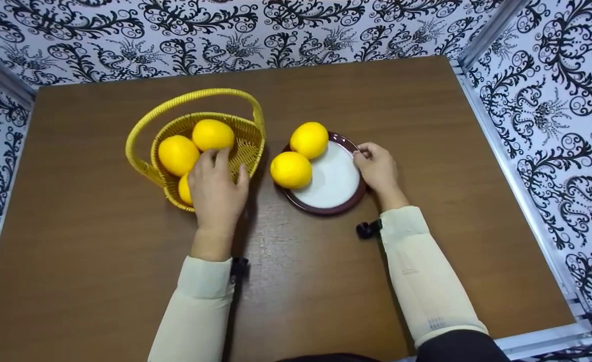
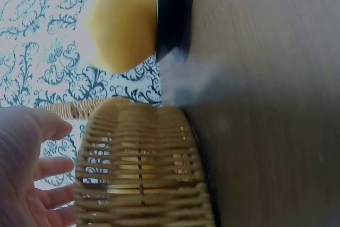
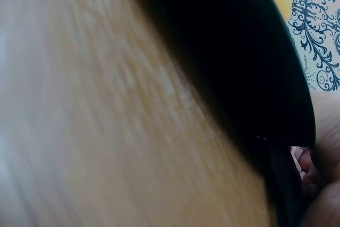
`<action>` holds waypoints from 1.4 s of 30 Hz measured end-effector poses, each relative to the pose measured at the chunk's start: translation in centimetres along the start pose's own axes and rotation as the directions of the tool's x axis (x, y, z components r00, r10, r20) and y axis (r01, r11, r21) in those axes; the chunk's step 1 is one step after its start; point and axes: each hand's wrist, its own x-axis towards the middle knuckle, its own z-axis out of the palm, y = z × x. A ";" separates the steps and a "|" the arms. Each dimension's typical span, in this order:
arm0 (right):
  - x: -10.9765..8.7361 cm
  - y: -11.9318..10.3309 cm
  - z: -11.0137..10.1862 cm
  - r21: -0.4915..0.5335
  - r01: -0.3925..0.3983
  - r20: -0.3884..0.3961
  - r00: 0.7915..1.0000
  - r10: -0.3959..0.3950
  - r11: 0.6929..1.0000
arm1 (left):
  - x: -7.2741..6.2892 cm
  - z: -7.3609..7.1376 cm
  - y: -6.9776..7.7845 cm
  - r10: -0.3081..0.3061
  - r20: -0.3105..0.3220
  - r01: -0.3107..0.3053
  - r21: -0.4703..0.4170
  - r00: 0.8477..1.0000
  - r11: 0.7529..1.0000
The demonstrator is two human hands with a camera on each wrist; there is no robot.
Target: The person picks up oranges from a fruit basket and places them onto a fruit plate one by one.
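My left hand [image 1: 218, 191] is over the front of a yellow wicker basket [image 1: 245, 131], thumb held apart from the fingers. No fruit shows in its grasp. In the left wrist view its relaxed fingers [image 2: 56, 168] appear beside the basket's woven wall [image 2: 141, 147]. Inside the basket lie a yellow lemon-like fruit [image 1: 213, 134], another to its left [image 1: 178, 155], and a third [image 1: 184, 190] partly hidden by the hand. My right hand [image 1: 378, 168] pinches the rim of a white plate with a dark brown edge [image 1: 333, 183]. Two similar yellow fruits [image 1: 291, 170] rest on the plate's left side.
Brown wooden table [image 1: 296, 281] lies under everything. The basket's tall handle [image 1: 195, 94] arches over its far side. Patterned black-and-white walls [image 1: 235, 40] stand behind and at the sides, with a metal frame [image 1: 517, 181] along the right edge.
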 end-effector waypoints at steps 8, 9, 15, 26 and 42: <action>-0.2 -0.1 0.0 0.023 0.023 -0.022 1.000 -0.022 0.999 | -0.5 -0.8 -0.9 -0.097 -0.001 0.097 0.116 0.995 0.989; -0.2 -0.1 0.0 0.020 0.019 -0.023 1.000 -0.019 1.000 | -0.5 -0.9 -1.0 -0.111 0.002 0.110 0.127 0.994 0.986; -0.2 -0.1 0.0 0.019 0.003 -0.019 1.000 -0.003 1.000 | -0.7 -1.2 -1.5 -0.183 0.023 0.173 0.226 0.983 0.959; -0.2 -0.1 0.0 0.016 0.002 -0.018 1.000 -0.002 1.000 | -0.2 -2.0 -1.6 -0.289 0.130 0.238 0.311 0.948 0.920; -0.3 0.0 -0.1 0.020 0.007 -0.003 1.000 -0.007 1.000 | 0.6 -2.5 -1.2 -0.328 0.246 0.234 0.346 0.912 0.909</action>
